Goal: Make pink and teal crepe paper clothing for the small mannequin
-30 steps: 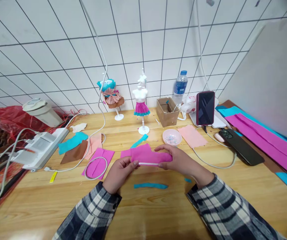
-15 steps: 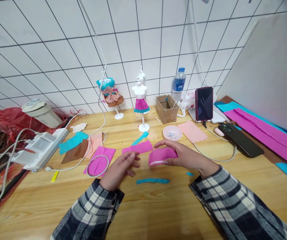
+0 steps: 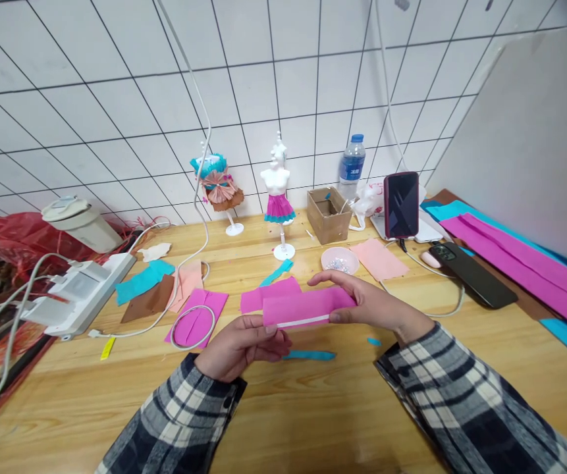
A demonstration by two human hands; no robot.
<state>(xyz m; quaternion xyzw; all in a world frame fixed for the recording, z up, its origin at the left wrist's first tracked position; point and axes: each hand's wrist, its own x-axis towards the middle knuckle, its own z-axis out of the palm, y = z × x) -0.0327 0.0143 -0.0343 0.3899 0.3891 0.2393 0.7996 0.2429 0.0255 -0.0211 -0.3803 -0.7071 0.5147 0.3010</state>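
A magenta strip of crepe paper [image 3: 300,307] with a white band along its lower edge is stretched between my two hands, above the table. My left hand [image 3: 241,343] pinches its lower left corner between thumb and fingers. At the other end, my right hand [image 3: 369,303] grips the strip with the thumb below and the index finger arched over the top. Behind it lies another magenta piece [image 3: 249,301], partly covered. A narrow blue strip [image 3: 313,355] rests on the table beneath, its left end hidden by my left hand.
A white mannequin [image 3: 278,181] in a magenta and blue skirt stands behind, beside a second dressed figure [image 3: 220,187]. A pink bowl of beads [image 3: 340,261], a cardboard box [image 3: 329,220] and phones [image 3: 475,276] are to the right. A white cable [image 3: 184,263] crosses the left side, near a power strip [image 3: 95,296].
My left hand has moved right and taken hold of the magenta strip's left end. The strip, curled in my right hand before, is now drawn out straight.
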